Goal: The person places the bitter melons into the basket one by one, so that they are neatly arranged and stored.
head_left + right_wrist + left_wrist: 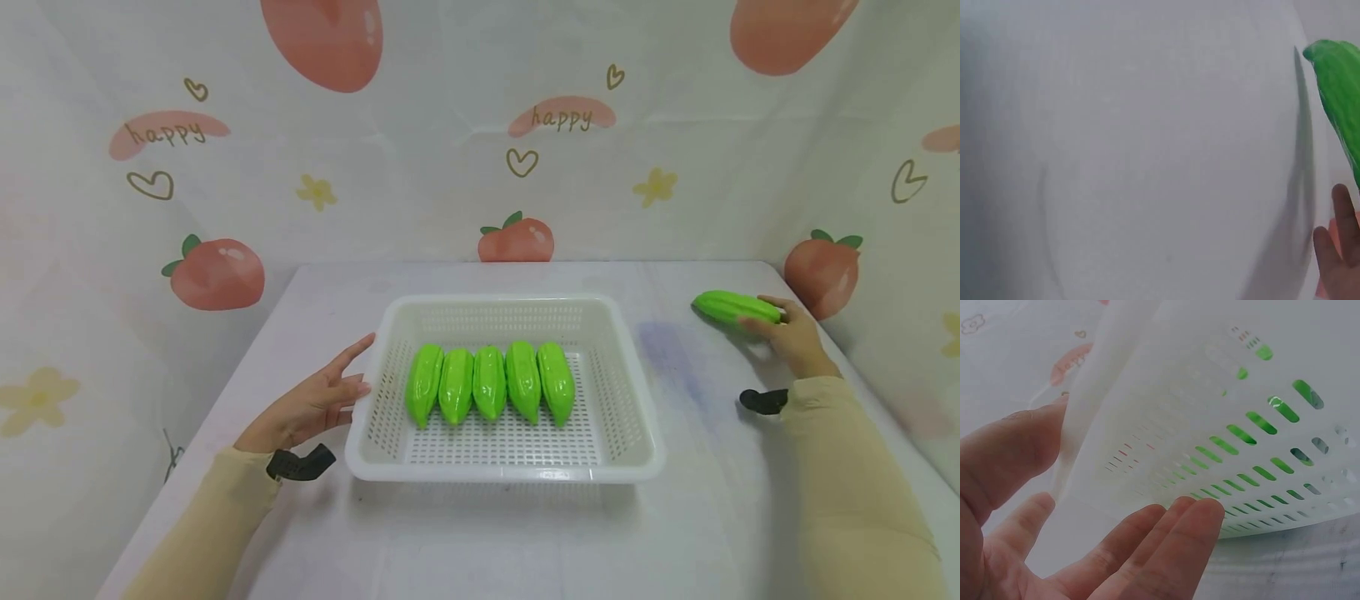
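My right hand [797, 337] holds the near end of a bright green, ridged gourd [723, 306], thumb in front and a finger behind. In the right wrist view the gourd [1340, 94] comes in at the right edge, with two straight fingers [1344, 231] below it; the rest of that hand is out of frame. A white perforated plastic basket [506, 472] stands mid-table with several similar green gourds [489, 383] lined up inside. At its left side is my left hand [311, 406], fingers loosely extended, fingertips right at the basket wall [1147, 425].
The table [517, 550] has a white cover with a bluish stain [667, 354] between basket and right hand. Behind it hangs a white cloth backdrop [420, 167] printed with peaches, hearts and flowers. Black straps with stubs [300, 462] sit at both wrists.
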Demonstrator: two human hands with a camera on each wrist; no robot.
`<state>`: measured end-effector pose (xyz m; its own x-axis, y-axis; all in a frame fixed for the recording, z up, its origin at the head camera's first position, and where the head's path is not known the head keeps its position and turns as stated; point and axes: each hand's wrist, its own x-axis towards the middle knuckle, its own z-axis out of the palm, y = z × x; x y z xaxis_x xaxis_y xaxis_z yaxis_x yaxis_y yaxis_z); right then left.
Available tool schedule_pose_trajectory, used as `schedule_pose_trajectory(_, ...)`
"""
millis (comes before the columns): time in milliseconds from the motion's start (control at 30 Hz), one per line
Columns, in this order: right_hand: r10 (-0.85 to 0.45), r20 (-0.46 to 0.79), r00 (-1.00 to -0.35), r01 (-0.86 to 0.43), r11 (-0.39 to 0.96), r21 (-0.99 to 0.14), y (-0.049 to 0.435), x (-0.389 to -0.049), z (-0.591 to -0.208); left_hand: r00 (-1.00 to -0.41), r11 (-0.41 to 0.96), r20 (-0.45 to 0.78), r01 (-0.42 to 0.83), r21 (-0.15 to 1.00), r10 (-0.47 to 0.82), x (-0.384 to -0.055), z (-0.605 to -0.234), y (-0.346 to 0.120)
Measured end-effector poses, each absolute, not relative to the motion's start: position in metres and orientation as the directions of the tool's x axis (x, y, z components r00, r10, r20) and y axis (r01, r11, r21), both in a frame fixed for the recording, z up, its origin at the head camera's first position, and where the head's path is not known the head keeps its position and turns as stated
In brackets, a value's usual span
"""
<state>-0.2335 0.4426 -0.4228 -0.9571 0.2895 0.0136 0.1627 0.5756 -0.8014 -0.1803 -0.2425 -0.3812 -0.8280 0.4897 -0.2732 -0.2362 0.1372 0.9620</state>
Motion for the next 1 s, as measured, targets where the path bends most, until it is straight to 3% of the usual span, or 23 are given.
schedule_pose_trajectory(67,0.299,0.019,-0.954,0.136,0.487,-0.863,0.441,-0.233,-0.421,-0.827,0.133,-0.275,-0.241,0.961,0.49,-0.18,-0.381,-0.243)
schedule_pose_trajectory(200,0.284,0.019,-0.959,0.006,0.087,-0.996,0.435,-0.232,-0.414,-0.826,0.137,-0.273,-0.236,0.962,0.493,-0.18,-0.381,-0.243)
schedule_pose_trajectory(300,0.248,0.021,-0.968,-0.066,-0.171,-0.983,0.429,-0.234,-0.407,-0.828,0.141,-0.273,-0.234,0.962,0.49,-0.18,-0.381,-0.243)
schedule_pose_trajectory(433,0.193,0.046,-0.98,-0.109,-0.325,-0.939,0.422,-0.235,-0.398,-0.828,0.139,-0.278,-0.241,0.961,0.487,-0.18,-0.38,-0.243)
schedule_pose_trajectory(1000,0.211,0.086,-0.974,-0.188,-0.53,-0.827,0.38,-0.234,-0.358,-0.827,0.132,-0.278,-0.245,0.961,0.489,-0.18,-0.379,-0.242)
